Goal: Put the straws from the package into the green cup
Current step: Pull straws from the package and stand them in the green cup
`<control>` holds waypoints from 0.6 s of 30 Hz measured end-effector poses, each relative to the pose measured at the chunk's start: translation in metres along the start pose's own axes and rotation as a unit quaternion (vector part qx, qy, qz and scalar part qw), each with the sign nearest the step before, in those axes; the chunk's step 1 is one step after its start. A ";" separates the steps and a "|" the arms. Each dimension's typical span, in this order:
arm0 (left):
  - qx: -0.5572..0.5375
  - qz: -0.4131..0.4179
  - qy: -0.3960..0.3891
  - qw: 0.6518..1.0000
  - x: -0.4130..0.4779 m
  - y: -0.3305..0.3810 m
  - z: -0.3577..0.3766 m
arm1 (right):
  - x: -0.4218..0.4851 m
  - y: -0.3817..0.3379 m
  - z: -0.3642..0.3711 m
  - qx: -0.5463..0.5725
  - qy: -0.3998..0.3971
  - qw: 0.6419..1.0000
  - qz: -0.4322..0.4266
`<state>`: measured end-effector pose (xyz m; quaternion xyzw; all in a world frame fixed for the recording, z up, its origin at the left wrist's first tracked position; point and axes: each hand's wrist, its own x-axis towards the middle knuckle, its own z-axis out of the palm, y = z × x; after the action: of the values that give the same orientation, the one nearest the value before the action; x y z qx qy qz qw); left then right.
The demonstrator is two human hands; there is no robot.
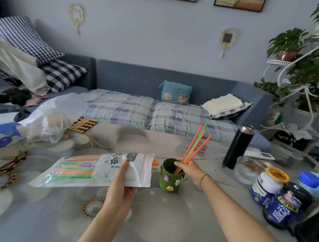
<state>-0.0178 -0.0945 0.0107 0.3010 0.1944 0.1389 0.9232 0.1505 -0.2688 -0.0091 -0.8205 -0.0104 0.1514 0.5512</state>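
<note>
A green cup (168, 182) with small cartoon stickers stands on the table in the middle of the head view. My right hand (188, 170) is over its rim, shut on several orange and green straws (196, 144); their lower ends are inside the cup and their tops lean up to the right. My left hand (123, 184) holds a clear straw package (99, 170) flat, left of the cup, its open end toward the cup. More orange and green straws show inside the package.
A black thermos (238, 147) stands right of the cup, with a glass bowl (248, 169) and several jars and bottles (282, 203) near the right edge. A plastic bag (52, 120) and wicker coasters (93, 206) lie at left. A sofa runs behind the table.
</note>
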 end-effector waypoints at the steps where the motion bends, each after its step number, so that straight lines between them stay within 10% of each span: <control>1: 0.000 0.000 0.001 1.000 -0.001 0.000 0.000 | 0.001 0.002 0.000 0.006 0.001 1.000 0.004; 7: 0.014 0.006 0.006 1.000 -0.009 0.001 -0.001 | -0.012 0.013 -0.006 0.078 0.065 0.995 -0.020; 13: 0.043 0.034 0.013 0.998 -0.026 0.004 0.002 | -0.087 0.001 0.013 0.161 0.323 0.926 -0.115; 18: 0.088 0.082 -0.001 0.993 -0.051 0.007 0.013 | -0.145 -0.031 0.058 0.367 -0.035 0.929 -0.016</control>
<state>-0.0579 -0.1146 0.0388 0.3965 0.1791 0.1965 0.8787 0.0014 -0.2314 0.0337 -0.5545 0.0134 0.1642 0.8157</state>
